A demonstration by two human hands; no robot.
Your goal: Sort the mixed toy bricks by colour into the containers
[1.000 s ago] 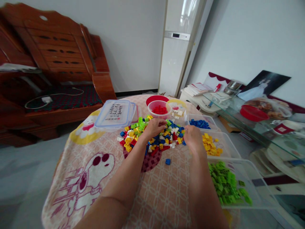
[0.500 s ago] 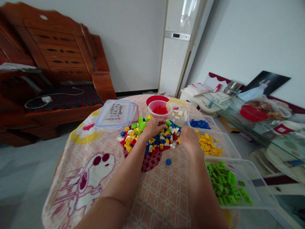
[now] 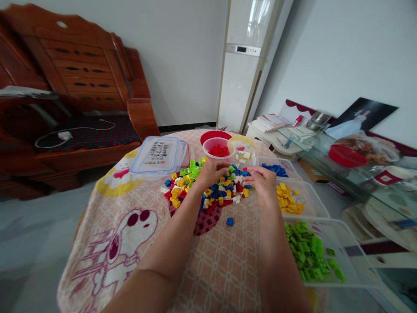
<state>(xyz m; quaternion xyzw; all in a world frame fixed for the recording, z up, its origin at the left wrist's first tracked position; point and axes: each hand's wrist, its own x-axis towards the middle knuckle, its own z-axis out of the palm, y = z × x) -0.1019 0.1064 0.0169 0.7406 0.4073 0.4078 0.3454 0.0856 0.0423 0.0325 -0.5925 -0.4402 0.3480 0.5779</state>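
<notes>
A mixed heap of toy bricks [image 3: 208, 191] in green, yellow, blue, white and red lies mid-table. My left hand [image 3: 210, 174] rests over the heap's far side, fingers bent together; whatever they hold is hidden. At the heap's right edge, my right hand [image 3: 265, 182] points left with its fingers apart, close to a small red brick [image 3: 245, 169]. Nearer me, a single blue brick [image 3: 230, 221] lies alone on the tablecloth. Behind the heap, a round bowl [image 3: 218, 150] contains red bricks, with white bricks [image 3: 243, 156] just right of it.
Clear trays along the right hold blue bricks [image 3: 275, 169], yellow bricks [image 3: 288, 200] and green bricks [image 3: 308, 252]. Stacked clear lids [image 3: 156, 156] lie at the back left. Beyond the table are a wooden bench [image 3: 78, 82] and a glass shelf [image 3: 365, 174] with a red bowl [image 3: 348, 155].
My right hand has shifted slightly left from beside the yellow and blue trays, and its fingers have spread from a closed shape. My left hand stays almost still over the heap.
</notes>
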